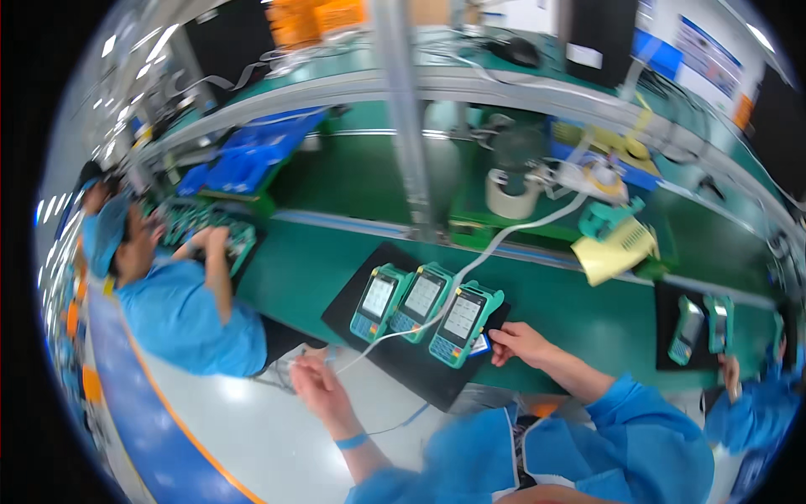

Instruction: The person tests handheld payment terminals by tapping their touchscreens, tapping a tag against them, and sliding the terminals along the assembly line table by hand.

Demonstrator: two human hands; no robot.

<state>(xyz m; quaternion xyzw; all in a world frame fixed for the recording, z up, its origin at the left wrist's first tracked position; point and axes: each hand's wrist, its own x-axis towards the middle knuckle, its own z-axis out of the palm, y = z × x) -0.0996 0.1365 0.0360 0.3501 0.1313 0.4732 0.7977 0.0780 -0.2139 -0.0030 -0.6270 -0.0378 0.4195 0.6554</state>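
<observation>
Three green handheld payment terminals lie side by side on a black mat (403, 370): a left one (378, 298), a middle one (421, 296) and a right one (462, 323). Their screens are lit. At the right terminal's lower right edge, my right hand (520, 344) pinches a blue and white card (479, 345). My left hand (321, 388) is raised off the mat's left front edge, slightly blurred, with its fingers curled. A white cable (504, 233) runs across the terminals to this hand, which seems to grip its end. A blue wrist strap (352, 441) with a thin cord circles my left wrist.
A metal post (407, 126) rises behind the mat under a shelf. Behind to the right are a tape roll (512, 195) and a yellow paper (617, 250). More terminals (688, 329) lie on another mat at right. Co-workers sit left (185, 311) and right (756, 412).
</observation>
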